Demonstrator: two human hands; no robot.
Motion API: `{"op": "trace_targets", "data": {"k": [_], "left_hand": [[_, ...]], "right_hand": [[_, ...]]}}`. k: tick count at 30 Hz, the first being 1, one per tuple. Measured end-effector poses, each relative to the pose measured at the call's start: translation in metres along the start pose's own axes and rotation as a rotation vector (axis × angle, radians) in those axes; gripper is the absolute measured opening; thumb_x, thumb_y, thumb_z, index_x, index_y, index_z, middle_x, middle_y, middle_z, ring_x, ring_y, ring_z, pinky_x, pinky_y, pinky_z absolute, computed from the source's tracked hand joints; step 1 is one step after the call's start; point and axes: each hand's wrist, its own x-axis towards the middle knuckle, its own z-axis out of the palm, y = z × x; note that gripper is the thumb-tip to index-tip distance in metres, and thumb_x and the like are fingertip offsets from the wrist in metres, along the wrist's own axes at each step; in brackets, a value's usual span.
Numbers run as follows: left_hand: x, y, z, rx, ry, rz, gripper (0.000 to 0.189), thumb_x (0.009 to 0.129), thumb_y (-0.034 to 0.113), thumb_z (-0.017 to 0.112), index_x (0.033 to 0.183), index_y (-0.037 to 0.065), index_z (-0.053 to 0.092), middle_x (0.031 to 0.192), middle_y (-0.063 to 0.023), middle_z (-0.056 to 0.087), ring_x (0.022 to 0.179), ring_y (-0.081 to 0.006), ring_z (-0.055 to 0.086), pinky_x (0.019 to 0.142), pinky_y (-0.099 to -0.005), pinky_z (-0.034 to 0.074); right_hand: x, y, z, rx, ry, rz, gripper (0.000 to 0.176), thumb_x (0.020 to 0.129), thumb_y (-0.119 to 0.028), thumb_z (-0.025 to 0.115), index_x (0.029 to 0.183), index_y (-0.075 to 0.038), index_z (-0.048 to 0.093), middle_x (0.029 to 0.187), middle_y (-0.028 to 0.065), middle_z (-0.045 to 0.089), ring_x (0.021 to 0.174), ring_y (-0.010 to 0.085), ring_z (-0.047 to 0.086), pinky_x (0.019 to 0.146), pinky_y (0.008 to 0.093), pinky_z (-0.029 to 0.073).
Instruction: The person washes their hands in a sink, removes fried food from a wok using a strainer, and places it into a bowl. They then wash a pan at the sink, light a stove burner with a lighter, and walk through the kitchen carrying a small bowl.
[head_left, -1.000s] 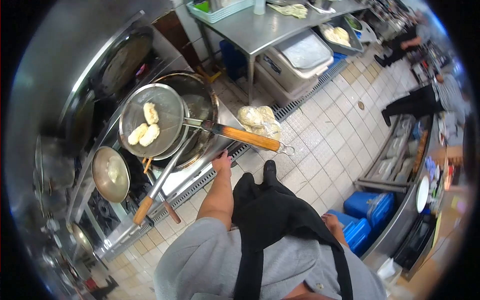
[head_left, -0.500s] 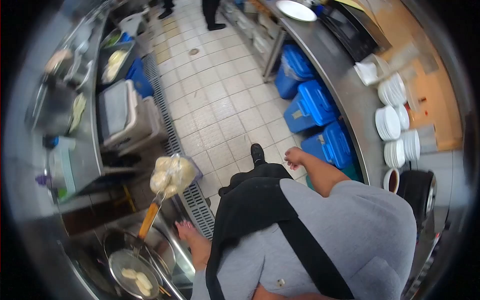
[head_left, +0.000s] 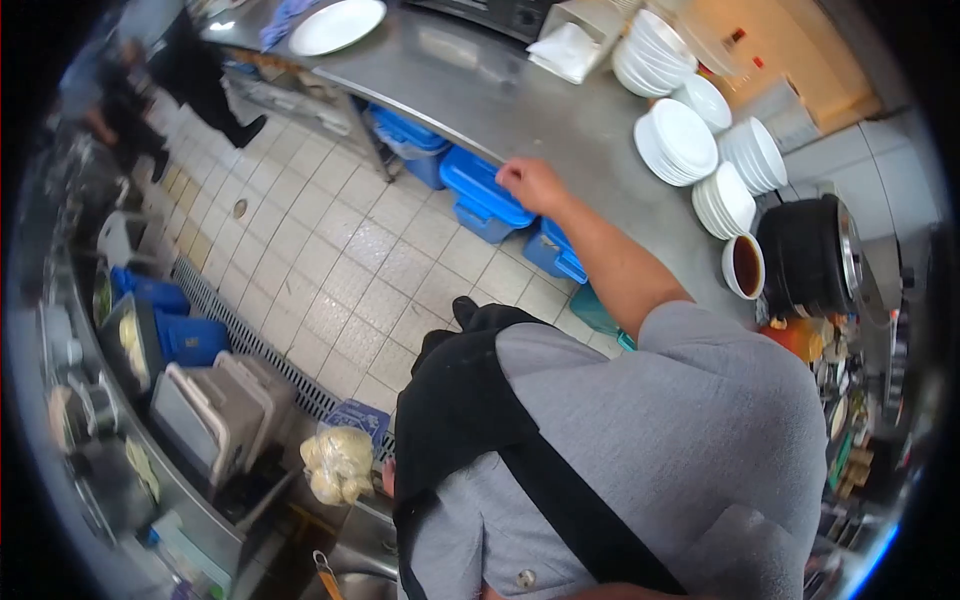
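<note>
My right hand (head_left: 530, 186) is raised at the front edge of the steel counter (head_left: 600, 150), above the blue lidded bins. Its fingers are curled in, and no object shows in them. Only a sliver of my left hand (head_left: 388, 477) appears beside my apron, its fingers hidden. Near it is a clear plastic bag of pale round pieces (head_left: 338, 465). On the counter are a stack of white plates (head_left: 676, 140), white bowls (head_left: 652, 55) and a bowl of dark brown liquid (head_left: 743, 267).
Blue bins (head_left: 487, 195) stand under the counter's edge. A black round pot (head_left: 805, 255) sits beyond the brown-liquid bowl. A white oval plate (head_left: 338, 26) lies farther along. Grey-beige tubs (head_left: 215, 415) line the left side by a floor drain grate. Another person (head_left: 190, 75) stands at upper left.
My body and view have turned right toward the counter. My right hand has risen from my side to the counter edge. The strainer with pale pieces has left view; my left hand is mostly hidden.
</note>
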Motion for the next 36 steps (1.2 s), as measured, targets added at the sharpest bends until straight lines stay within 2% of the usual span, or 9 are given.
{"op": "trace_targets", "data": {"k": [6,10,12,13,19,26,29,33,36], "left_hand": [[0.084,0.12,0.028,0.154,-0.149,0.158,0.034,0.094,0.029,0.048,0.108,0.001,0.061,0.106,-0.0176,0.06,0.101,-0.0315,0.055,0.084,-0.0347,0.043],[0.145,0.124,0.01,0.871,-0.243,1.04,0.033,0.093,0.025,0.05,0.118,0.003,0.056,0.114,-0.0162,0.058,0.116,-0.0258,0.051,0.083,-0.0335,0.045],[0.128,0.171,0.02,-0.376,-0.245,-0.229,0.037,0.091,0.026,0.054,0.12,0.002,0.053,0.113,-0.0124,0.059,0.112,-0.022,0.054,0.078,-0.0324,0.046],[0.13,0.186,0.021,-0.36,-0.25,-0.317,0.04,0.09,0.027,0.056,0.12,0.001,0.05,0.11,-0.0091,0.061,0.106,-0.0199,0.057,0.073,-0.0329,0.046],[0.164,0.174,0.022,-0.2,-0.433,-0.131,0.045,0.088,0.029,0.057,0.125,0.005,0.048,0.109,-0.0096,0.061,0.09,-0.0191,0.06,0.068,-0.034,0.047],[0.124,0.242,0.049,-0.178,-0.36,-0.119,0.053,0.087,0.031,0.056,0.132,0.008,0.04,0.117,-0.0111,0.057,0.077,-0.021,0.06,0.063,-0.0336,0.047],[0.109,0.261,0.053,-0.186,-0.329,-0.182,0.053,0.087,0.03,0.056,0.132,0.007,0.04,0.117,-0.0111,0.057,0.079,-0.0221,0.061,0.063,-0.0339,0.047],[0.074,0.32,0.061,-0.383,-0.23,-0.309,0.052,0.087,0.028,0.058,0.13,0.006,0.041,0.113,-0.0107,0.059,0.082,-0.0236,0.063,0.065,-0.0348,0.048],[0.057,0.364,0.068,-0.381,-0.218,-0.237,0.048,0.087,0.027,0.059,0.128,0.007,0.045,0.112,-0.0093,0.059,0.08,-0.0184,0.061,0.067,-0.0324,0.048]], "right_hand": [[0.016,0.056,-0.113,-0.145,0.497,0.086,0.02,0.079,-0.021,0.063,0.094,-0.008,0.065,0.095,0.0165,0.061,0.09,0.0322,0.058,0.081,0.0395,0.046],[-0.032,0.084,-0.181,-0.602,0.857,0.28,0.036,0.076,-0.024,0.065,0.109,-0.011,0.061,0.112,0.0137,0.056,0.109,0.0324,0.048,0.091,0.0444,0.04],[-0.062,0.098,-0.207,-0.74,0.797,0.727,0.052,0.079,-0.036,0.062,0.123,-0.008,0.052,0.134,0.0152,0.041,0.124,0.0324,0.038,0.1,0.0447,0.034],[-0.076,0.103,-0.217,-0.715,0.761,0.874,0.059,0.081,-0.039,0.061,0.128,-0.008,0.046,0.138,0.0155,0.036,0.128,0.0325,0.033,0.102,0.0464,0.031],[-0.124,0.148,-0.24,-0.503,0.401,1.139,0.042,0.088,-0.041,0.047,0.116,-0.012,0.058,0.122,0.0168,0.054,0.114,0.0336,0.05,0.098,0.046,0.035],[-0.139,0.248,-0.284,-0.778,0.813,0.823,0.027,0.089,-0.01,0.041,0.104,-0.001,0.061,0.106,0.0086,0.064,0.097,0.0224,0.06,0.08,0.0326,0.049],[-0.14,0.251,-0.316,1.046,1.385,0.212,0.03,0.09,-0.015,0.044,0.112,0.0,0.058,0.104,0.0114,0.059,0.09,0.0227,0.058,0.079,0.0325,0.046],[-0.081,0.134,-0.302,0.411,1.188,0.207,0.032,0.092,-0.02,0.049,0.113,0.003,0.055,0.109,0.0124,0.057,0.101,0.0217,0.053,0.09,0.0345,0.042],[-0.019,0.034,-0.249,0.659,0.927,0.079,0.035,0.094,-0.025,0.049,0.111,0.005,0.054,0.106,0.0131,0.057,0.1,0.0202,0.052,0.09,0.0327,0.042]]}}
